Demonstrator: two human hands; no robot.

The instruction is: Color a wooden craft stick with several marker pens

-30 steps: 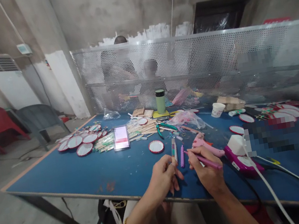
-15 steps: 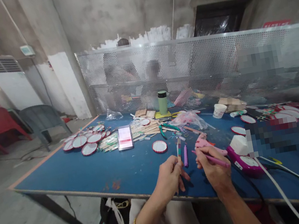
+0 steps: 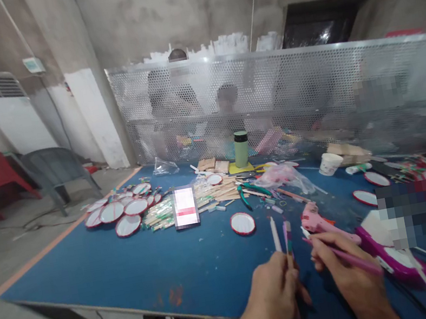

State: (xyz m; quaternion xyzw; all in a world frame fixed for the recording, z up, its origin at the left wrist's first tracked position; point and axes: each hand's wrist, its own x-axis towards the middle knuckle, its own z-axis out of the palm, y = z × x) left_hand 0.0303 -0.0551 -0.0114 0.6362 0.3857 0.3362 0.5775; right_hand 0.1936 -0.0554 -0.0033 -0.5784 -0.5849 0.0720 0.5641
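Note:
My left hand is closed around a thin wooden stick with coloured bands near its upper end. A pale marker points up just left of the stick; whether my hand grips it or it lies on the table, I cannot tell. A strip of purple shows right beside the stick. In my right hand is a pink marker, pinched like a pen, its tip toward the stick but apart from it. Behind that hand lies a pink glue gun.
A round white disc with red rim lies ahead; more discs are piled left. Around the middle are a lit phone, sticks, teal pliers, a green bottle and a paper cup. A magenta power strip with cables sits right.
The view has shifted, so both hands appear lower and further right. More of the pale marker shows left of the stick. Both hands keep their holds.

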